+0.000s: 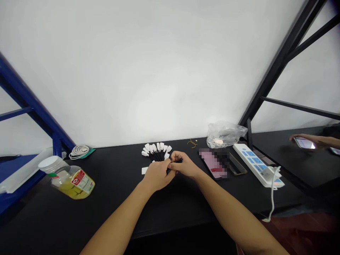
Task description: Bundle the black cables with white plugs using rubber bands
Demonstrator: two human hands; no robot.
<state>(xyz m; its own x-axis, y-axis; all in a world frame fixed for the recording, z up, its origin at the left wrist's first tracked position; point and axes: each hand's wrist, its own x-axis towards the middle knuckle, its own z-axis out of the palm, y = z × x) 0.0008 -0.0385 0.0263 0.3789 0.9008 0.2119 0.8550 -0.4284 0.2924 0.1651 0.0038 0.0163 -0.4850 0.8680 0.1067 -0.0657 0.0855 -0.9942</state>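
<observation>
My left hand (157, 175) and my right hand (185, 165) meet at the middle of the black table (114, 191). Both are closed, thumbs and fingers pressed together around a short black cable-like piece (178, 161). Just beyond my left hand, a fanned bundle of black cables with white ends (157, 150) lies on the table, its near end hidden by the hand. Whether the black piece belongs to that bundle, I cannot tell. Close by my left knuckles is a small white tag (144, 170).
To the left stand a tilted jar of yellow liquid (77, 183) and a coiled white cable (79, 151). On the right lie a pink-screened phone (212, 163), a dark phone (237, 164), a white power strip (256, 163) and a plastic bag (225, 132). Another person's hand (305, 138) holds a phone.
</observation>
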